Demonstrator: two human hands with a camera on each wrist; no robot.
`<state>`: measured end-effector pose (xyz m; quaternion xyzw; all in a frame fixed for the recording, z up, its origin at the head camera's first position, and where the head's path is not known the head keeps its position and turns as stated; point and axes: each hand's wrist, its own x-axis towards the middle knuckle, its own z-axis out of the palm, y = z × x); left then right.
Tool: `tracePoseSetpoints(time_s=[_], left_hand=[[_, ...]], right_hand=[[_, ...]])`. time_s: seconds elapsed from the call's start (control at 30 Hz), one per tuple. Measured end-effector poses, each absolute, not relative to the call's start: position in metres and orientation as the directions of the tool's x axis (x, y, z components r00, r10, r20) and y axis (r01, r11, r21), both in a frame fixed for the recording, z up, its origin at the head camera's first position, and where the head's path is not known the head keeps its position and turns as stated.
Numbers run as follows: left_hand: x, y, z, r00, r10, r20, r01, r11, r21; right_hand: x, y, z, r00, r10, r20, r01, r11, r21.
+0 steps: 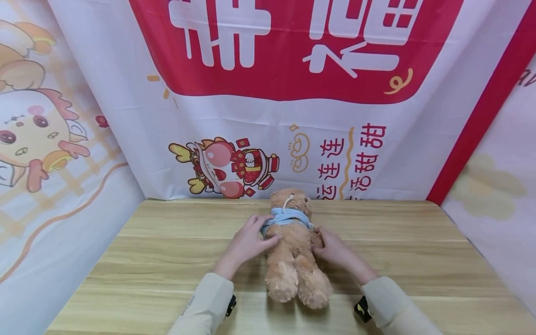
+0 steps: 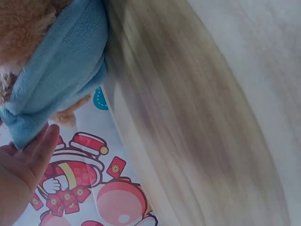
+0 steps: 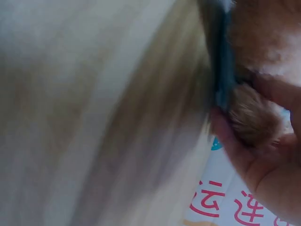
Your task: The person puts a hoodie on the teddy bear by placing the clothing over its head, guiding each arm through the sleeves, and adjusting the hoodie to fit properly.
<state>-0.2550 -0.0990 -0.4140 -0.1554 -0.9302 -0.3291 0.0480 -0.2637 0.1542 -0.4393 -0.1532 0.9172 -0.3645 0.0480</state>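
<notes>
On the wood-grained table (image 1: 142,265), by its far edge, lies a fluffy tan teddy bear (image 1: 289,239), its blue top (image 1: 288,217) bunched about the chest. The left hand (image 1: 252,239) has thumb and fingers spread, touching top and belly; the right hand's (image 1: 336,250) curl round one furry arm (image 3: 254,115).

A pale wood-grain table with rounded far corners (image 1: 167,251) meets a creased white fabric backdrop (image 1: 138,144) before us, its large red panel (image 1: 284,83) carrying sideways white characters. A white printed cloth wall with a cream cartoon creature (image 1: 79,232) flanks it left; a broad red stripe (image 1: 481,104) slants down at right.
</notes>
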Motion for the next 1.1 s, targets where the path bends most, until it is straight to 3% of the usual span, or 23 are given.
tracePoseSetpoints(time_s=[0.27, 0.77, 1.1], left_hand=[[-0.257, -0.096, -0.417, -0.931, 0.23, 0.282, 0.357, 0.729, 0.584], [-0.256, -0.09, -0.433, -0.933, 0.264, 0.244, 0.359, 0.73, 0.582], [-0.257, -0.084, -0.43, -0.883, 0.279, 0.379, 0.448, 0.741, 0.5]], right_hand=[[-0.268, 0.155, -0.437, -0.966, -0.231, 0.116, -0.246, 0.685, -0.686], [-0.274, 0.169, -0.415, -0.969, -0.178, 0.171, -0.247, 0.728, -0.64], [-0.272, 0.163, -0.418, -0.904, -0.256, 0.341, -0.425, 0.606, -0.673]])
